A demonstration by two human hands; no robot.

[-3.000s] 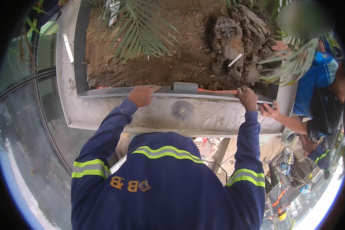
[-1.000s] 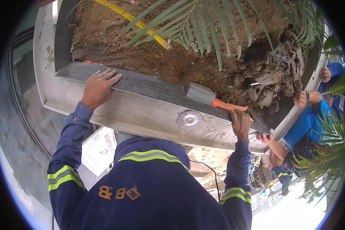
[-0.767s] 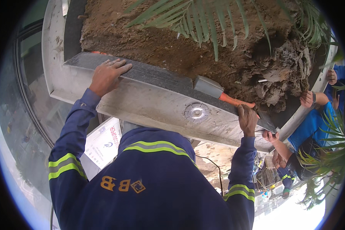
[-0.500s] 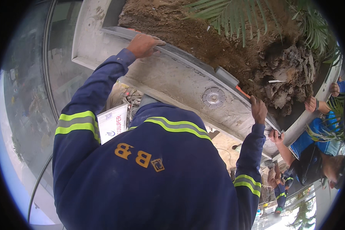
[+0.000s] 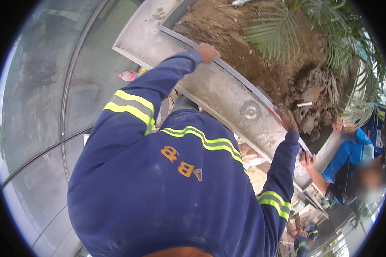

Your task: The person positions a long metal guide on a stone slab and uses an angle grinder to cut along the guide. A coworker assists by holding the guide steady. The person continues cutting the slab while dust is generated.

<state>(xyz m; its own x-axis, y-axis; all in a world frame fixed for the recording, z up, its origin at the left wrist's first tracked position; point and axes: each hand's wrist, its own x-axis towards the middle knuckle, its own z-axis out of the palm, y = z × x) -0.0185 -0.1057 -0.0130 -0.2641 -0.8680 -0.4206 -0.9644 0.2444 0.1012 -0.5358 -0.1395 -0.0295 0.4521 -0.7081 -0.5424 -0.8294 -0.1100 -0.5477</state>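
A long grey stone slab (image 5: 236, 77) lies along the inner edge of the concrete planter wall (image 5: 146, 34), seen as a narrow strip. My left hand (image 5: 207, 54) has its fingers curled over the slab toward its left end. My right hand (image 5: 287, 116) grips it farther down to the right, beside a thin orange piece (image 5: 273, 113) that is mostly hidden. A slotted metal disc (image 5: 250, 110) lies on the pale wall between my hands. Just below my right hand, a co-worker's hand (image 5: 307, 161) holds the slab's right end.
Soil (image 5: 214, 21), clumped earth (image 5: 313, 90) and palm fronds (image 5: 270, 34) fill the planter. Glass panels (image 5: 38, 107) stand at left, with a plastic bottle (image 5: 128, 76) near the wall. A co-worker in blue (image 5: 343, 158) crouches at right; other people are visible lower down.
The view has swung, so the slab runs more steeply down to the right. Its broad dark top, visible about a second ago, now shows as a narrow edge. Both my hands remain on it.
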